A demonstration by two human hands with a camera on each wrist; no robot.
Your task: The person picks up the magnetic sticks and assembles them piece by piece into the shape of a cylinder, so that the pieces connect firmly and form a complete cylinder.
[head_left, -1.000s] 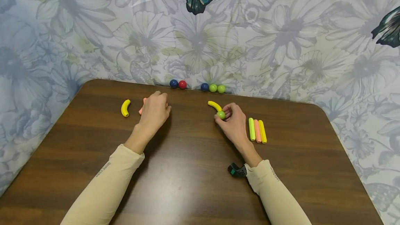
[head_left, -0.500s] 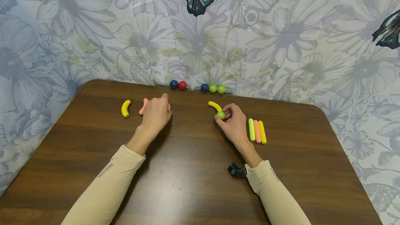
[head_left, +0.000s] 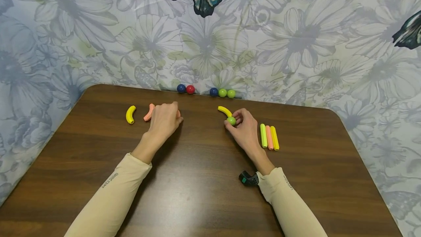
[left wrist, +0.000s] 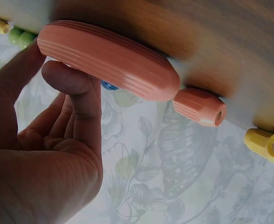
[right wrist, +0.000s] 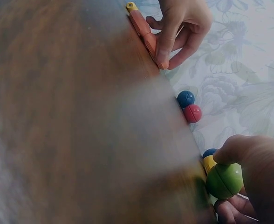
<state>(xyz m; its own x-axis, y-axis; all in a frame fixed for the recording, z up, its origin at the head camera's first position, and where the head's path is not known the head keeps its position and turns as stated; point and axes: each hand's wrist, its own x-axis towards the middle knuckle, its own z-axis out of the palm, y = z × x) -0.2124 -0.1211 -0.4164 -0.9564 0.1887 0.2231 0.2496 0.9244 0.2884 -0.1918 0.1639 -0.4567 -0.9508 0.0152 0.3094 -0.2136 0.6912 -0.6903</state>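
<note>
My left hand (head_left: 163,121) is low over the table at the back left. In the left wrist view its thumb and a finger pinch one end of a curved, ribbed pink bead (left wrist: 109,60); the head view hides that bead. A second curved pink bead (head_left: 149,112) lies end to end with it, and a curved yellow bead (head_left: 130,115) lies farther left. My right hand (head_left: 245,129) holds a green ball (right wrist: 224,181) between thumb and fingers. That ball sits at the near end of another curved yellow bead (head_left: 224,111).
Along the table's back edge sit a blue ball (head_left: 181,88) and a red ball (head_left: 190,89), then another blue ball (head_left: 213,91) with two green balls (head_left: 227,93). Right of my right hand, straight green (head_left: 264,135), pink (head_left: 269,137) and yellow (head_left: 275,138) sticks lie side by side.
My left hand has drawn slightly back and right, its fingers lower, so more of the second pink bead shows. My right hand stays at the green ball.
</note>
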